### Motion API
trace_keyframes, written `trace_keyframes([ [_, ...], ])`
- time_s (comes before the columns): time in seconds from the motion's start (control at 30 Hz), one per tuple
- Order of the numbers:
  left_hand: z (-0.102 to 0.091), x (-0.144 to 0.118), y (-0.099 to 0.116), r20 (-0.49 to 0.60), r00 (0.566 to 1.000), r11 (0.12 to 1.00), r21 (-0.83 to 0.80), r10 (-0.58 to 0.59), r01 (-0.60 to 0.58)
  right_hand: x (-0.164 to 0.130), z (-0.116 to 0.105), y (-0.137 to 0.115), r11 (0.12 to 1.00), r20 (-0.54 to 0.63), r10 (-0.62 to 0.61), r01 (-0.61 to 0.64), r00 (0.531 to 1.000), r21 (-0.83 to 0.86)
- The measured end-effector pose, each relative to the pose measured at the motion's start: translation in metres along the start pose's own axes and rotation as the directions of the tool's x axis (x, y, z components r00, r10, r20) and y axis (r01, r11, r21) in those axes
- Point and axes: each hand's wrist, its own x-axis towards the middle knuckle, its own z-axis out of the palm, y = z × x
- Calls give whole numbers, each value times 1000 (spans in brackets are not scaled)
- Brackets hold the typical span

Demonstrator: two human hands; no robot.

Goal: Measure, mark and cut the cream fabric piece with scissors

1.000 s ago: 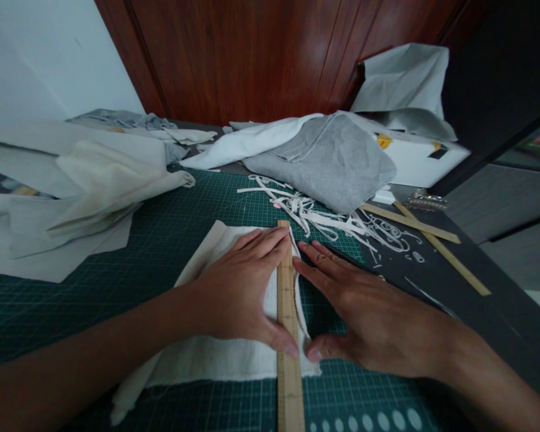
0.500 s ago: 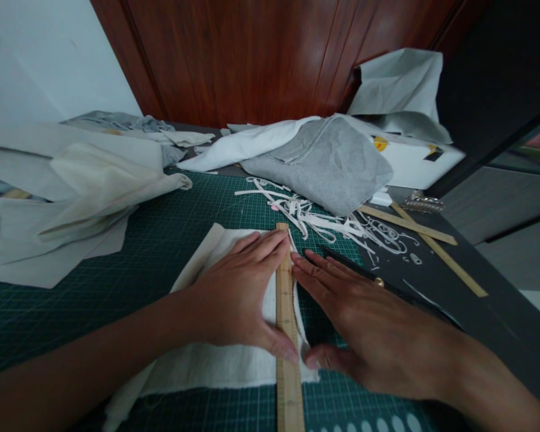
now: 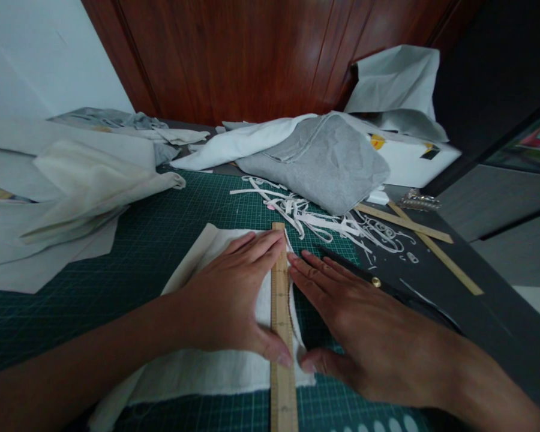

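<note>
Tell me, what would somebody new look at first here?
Probably the two hands in the middle: the left hand spread over white cloth and a wooden ruler, the right hand by the cloth's right edge. Then perhaps the tangled white strips beyond them, partly on the green mat, and the big red-brown wood panel behind.

A sewing or craft workspace, by the look of it: a gridded green cutting mat (image 3: 198,201) covers much of the table (image 3: 490,336), with a wooden ruler (image 3: 281,327) at lower centre, pale trimmings (image 3: 337,224) right of centre and folded grey cloth (image 3: 324,162) in the upper middle.
</note>
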Motion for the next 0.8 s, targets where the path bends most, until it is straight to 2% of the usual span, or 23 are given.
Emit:
trace_keyframes([
  [0.27, 5, 1, -2, -21, 999, 999, 34, 32, -31, 2, -5, 9, 999, -23, -33, 33, 999, -17],
  [0.5, 5, 1, -2, -27, 999, 998, 58, 40, -38, 5, -4, 6, 999, -21, -19, 18, 1000, -47],
  [0.8, 6, 0, -1, -46, 998, 998, 50, 36, -34, 6, -5, 5, 1000, -50, -14, 15, 999, 19],
])
